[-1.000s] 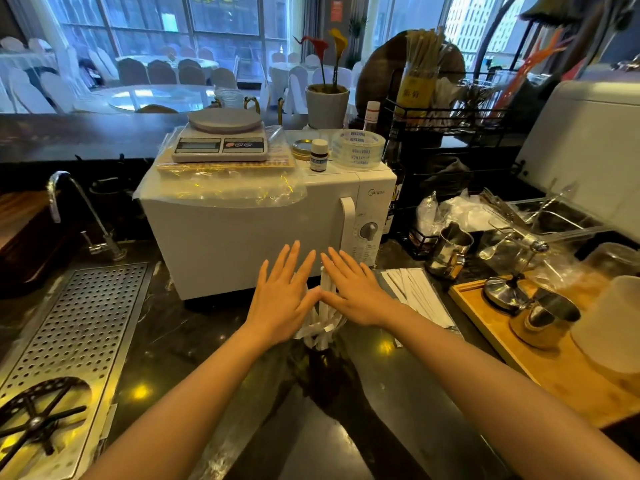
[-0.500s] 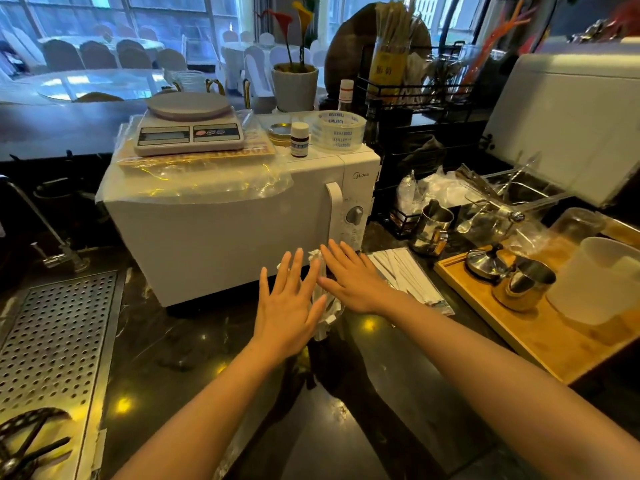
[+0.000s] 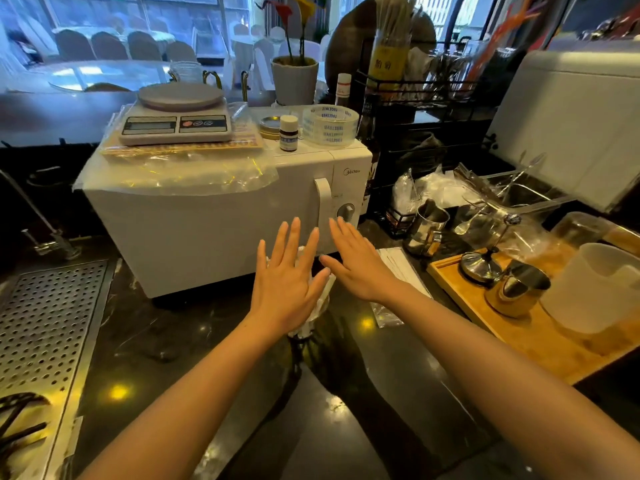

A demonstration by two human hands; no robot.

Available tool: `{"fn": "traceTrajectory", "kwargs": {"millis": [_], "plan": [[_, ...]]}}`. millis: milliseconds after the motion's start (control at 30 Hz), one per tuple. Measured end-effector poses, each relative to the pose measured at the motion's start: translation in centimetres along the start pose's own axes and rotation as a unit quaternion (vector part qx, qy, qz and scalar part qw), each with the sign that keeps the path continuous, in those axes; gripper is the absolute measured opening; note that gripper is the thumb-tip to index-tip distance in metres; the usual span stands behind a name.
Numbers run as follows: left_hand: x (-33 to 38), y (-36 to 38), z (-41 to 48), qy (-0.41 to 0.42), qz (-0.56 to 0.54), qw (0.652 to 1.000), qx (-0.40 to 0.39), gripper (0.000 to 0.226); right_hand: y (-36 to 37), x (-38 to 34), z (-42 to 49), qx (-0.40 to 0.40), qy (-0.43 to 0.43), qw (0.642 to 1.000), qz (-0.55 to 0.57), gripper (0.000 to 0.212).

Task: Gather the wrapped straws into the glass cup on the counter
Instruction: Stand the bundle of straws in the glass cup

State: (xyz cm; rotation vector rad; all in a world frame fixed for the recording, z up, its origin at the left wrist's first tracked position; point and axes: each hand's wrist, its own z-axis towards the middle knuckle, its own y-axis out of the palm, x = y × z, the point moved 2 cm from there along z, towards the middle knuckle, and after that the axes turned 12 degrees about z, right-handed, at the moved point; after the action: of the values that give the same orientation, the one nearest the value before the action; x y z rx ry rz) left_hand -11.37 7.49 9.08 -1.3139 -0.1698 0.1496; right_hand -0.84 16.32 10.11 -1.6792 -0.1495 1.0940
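Observation:
My left hand (image 3: 287,282) and my right hand (image 3: 360,268) are held flat with fingers spread above the dark counter, in front of the white microwave (image 3: 207,223). Under the left palm, a bundle of white wrapped straws (image 3: 320,306) peeks out; it seems to stand in a glass cup whose base (image 3: 301,332) barely shows, mostly hidden by the hand. A flat stack of more wrapped straws (image 3: 398,265) lies on the counter just right of my right hand. Neither hand grips anything.
A wooden tray (image 3: 530,344) with steel pitchers (image 3: 516,289) and a white plastic jug (image 3: 595,289) sits at the right. A perforated metal drain grate (image 3: 45,327) lies at the left. A steel milk pitcher (image 3: 427,226) stands behind the loose straws.
The view has shifted left and down slightly. My left hand has slid over the straw bundle, covering more of it; both hands stay flat and spread.

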Motion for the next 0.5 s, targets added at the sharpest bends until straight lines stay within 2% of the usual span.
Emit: {"fn": "traceTrajectory", "kwargs": {"millis": [167, 300, 400, 500], "plan": [[4.5, 0.1, 1.8, -0.006, -0.012, 0.999, 0.035, 0.066, -2.5, 4.0, -1.4, 0.008, 0.007, 1.000, -0.007, 0.068], [9.2, 1.7, 3.2, 0.013, -0.022, 0.999, 0.020, 0.066, -4.4, 9.0, -2.7, -0.007, 0.037, 0.999, -0.023, 0.068], [11.7, 4.3, 4.5, -0.009, -0.029, 0.998, -0.059, 0.064, -5.1, 12.7, -3.4, -0.016, 0.075, 0.997, -0.007, 0.070], [13.2, 7.4, 5.5, -0.095, -0.121, 0.976, -0.153, 0.067, -5.1, 15.6, -4.0, -0.035, 0.131, 0.990, 0.032, 0.069]]}}
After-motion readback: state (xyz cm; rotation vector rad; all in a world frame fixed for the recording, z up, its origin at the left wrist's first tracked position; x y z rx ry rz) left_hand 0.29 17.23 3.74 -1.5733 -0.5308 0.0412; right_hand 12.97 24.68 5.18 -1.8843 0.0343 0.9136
